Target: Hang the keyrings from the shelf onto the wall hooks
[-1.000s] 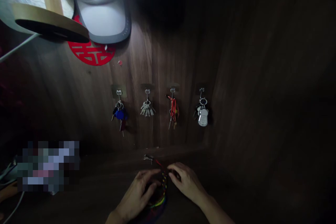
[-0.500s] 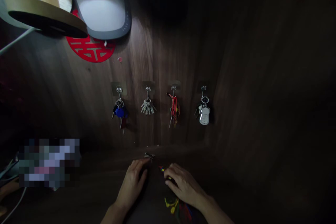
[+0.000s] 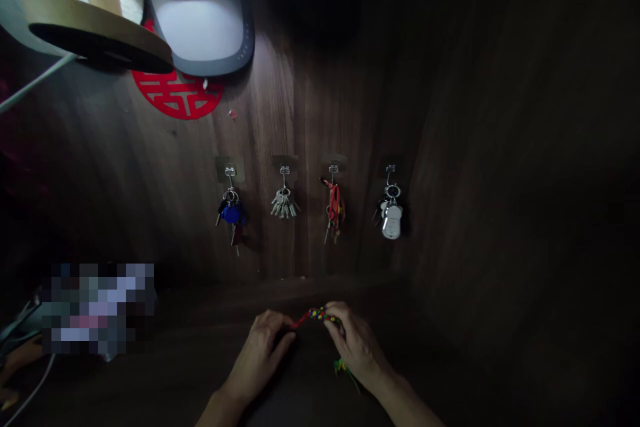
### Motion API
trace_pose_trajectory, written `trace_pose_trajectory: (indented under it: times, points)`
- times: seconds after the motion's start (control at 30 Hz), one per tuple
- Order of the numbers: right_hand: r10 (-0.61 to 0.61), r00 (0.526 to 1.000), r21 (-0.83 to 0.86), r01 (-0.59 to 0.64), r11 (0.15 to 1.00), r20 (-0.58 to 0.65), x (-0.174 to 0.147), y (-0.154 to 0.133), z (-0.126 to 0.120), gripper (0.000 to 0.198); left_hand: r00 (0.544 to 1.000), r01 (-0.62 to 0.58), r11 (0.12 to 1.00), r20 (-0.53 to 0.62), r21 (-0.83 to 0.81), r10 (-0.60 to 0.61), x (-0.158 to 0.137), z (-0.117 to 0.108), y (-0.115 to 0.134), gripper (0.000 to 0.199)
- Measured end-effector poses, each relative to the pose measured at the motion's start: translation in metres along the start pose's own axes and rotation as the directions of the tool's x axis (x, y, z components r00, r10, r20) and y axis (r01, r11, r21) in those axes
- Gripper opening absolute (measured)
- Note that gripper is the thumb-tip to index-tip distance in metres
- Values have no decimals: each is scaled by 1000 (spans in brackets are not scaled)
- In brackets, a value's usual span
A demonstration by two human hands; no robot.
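Left hand [image 3: 265,350] has moved in to the red end [image 3: 302,319] of the braided cord [image 3: 318,313]

Half a second ago I had the left fingertips beside some loose keys near the back edge of the surface [image 3: 310,383]; now they sit closer to the right hand [image 3: 357,340], and those keys no longer show. Whether the left fingers cover them I cannot tell from my feed.

The left hand is closed, thumb and fingertips pinching the cord's red end. The right grips too, its fingers curled over the blue, yellow and green part. Between them the cord spans a small gap, just short of the back edge, where the surface meets the wall [image 3: 310,127]. A green and yellow tassel [image 3: 342,366] trails below the right hand toward the front edge.

For room, I have a broad stretch of dark wood from the left hand out to the pixelated patch [image 3: 97,310] by the left edge. Opposite, wood runs on from the right forearm until the right edge fades into shadow. Above the back edge, well apart from the hands, hang a blue-tagged bunch [image 3: 231,215], a plain silver bunch [image 3: 285,205], a red-strapped bunch [image 3: 335,200] and a silver-fobbed bunch [image 3: 393,221].
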State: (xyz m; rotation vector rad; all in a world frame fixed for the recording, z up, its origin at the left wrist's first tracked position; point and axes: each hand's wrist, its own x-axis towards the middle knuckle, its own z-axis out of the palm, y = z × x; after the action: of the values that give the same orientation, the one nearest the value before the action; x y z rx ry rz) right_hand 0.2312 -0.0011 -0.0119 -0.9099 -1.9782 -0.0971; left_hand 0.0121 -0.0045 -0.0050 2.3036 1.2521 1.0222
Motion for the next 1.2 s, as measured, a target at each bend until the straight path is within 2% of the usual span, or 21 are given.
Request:
trace_pose_trajectory:
  times: [0.2,0.43,0.53,0.63,0.8,0.87,0.97,1.07,1.2]
  points:
    - [143,987,8,-142,990,-77,-1,9,-1,16,994,62,998,-93,-30,-64,0,-4,0,16]
    - [253,961,29,-251,968,-111,4,9,-4,35,972,48,997,-227,-55,-59,0,-9,-4,16]
    - [364,931,92,-359,929,-39,4,8,-3,40,973,57,997,-219,-53,-68,-1,-10,-5,19]
    - [481,873,242,-485,840,79,4,5,-1,37,981,59,997,-181,-48,-67,-1,-10,-4,22]
    - [575,763,521,-633,573,294,6,3,-1,42,990,60,998,-126,20,-57,-1,-12,1,24]
    - [577,723,569,-674,471,380,8,3,-4,46,992,51,996,-115,69,-43,-1,-13,6,24]
    - [576,687,602,-704,376,443,12,2,-13,48,996,9,993,-91,115,2,0,-16,15,23]
    - [556,683,600,-712,364,473,17,1,-25,42,997,-4,993,-81,118,14,3,-21,26,22]
    - [487,736,593,-673,443,471,28,5,-40,34,997,9,997,-77,79,-3,12,-32,41,24]
